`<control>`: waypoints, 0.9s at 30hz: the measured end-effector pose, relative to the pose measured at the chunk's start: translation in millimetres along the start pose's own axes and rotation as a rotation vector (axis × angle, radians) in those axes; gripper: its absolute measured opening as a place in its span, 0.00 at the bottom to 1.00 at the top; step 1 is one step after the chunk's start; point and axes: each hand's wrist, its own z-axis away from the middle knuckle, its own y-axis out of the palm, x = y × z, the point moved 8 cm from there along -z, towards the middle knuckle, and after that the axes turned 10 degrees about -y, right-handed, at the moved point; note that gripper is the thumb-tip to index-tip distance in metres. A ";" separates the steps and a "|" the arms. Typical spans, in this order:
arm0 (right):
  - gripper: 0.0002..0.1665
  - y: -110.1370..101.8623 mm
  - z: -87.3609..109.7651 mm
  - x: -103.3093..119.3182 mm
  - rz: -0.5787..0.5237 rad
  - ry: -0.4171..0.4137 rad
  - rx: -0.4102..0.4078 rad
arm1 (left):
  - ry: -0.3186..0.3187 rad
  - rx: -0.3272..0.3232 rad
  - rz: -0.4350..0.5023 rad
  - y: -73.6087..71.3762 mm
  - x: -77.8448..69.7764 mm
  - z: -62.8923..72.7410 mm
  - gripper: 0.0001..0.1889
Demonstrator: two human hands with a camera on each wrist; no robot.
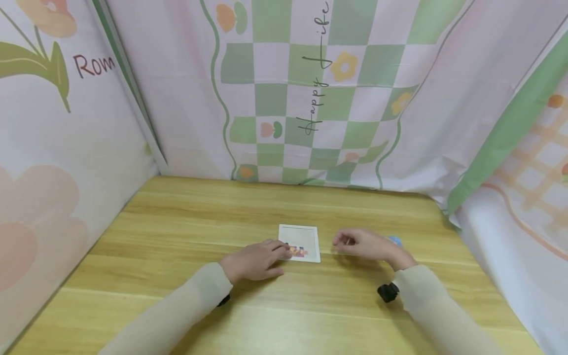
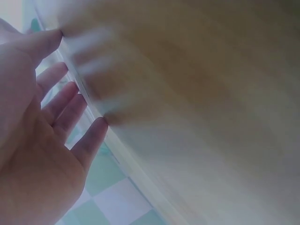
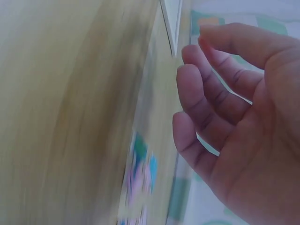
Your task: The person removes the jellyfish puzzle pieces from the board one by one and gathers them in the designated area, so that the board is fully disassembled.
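A white-rimmed puzzle tray [image 1: 318, 246] lies flat on the table, with a few joined colourful jigsaw pieces [image 1: 299, 252] along its near edge. My left hand [image 1: 257, 259] rests at the tray's lower left, fingers spread and fingertips overlapping the rim and pieces. In the left wrist view the left fingers [image 2: 70, 108] are nearly straight, tips at the tabletop. My right hand [image 1: 366, 244] hovers right of the tray, fingers loosely bent. The right wrist view has the right thumb and index fingertips close together, with nothing visible between them.
Blue puzzle pieces [image 1: 395, 240] lie behind the right wrist; a blurred cluster of colourful pieces [image 3: 140, 171] shows in the right wrist view. The wooden table [image 1: 284, 315] is bounded by a checked curtain [image 1: 301, 98] at the back and printed cloth at both sides.
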 end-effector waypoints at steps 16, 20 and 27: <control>0.22 48.7 -55.1 30.0 0.096 -0.108 0.056 | 0.003 0.010 0.009 0.8 1.7 1.8 0.22; 0.22 52.7 -60.3 33.9 0.091 -0.117 0.053 | 0.002 0.005 0.013 -0.3 1.3 1.9 0.22; 0.21 54.6 -63.6 34.0 0.083 -0.103 0.045 | 0.008 -0.003 0.015 -1.3 0.7 1.4 0.22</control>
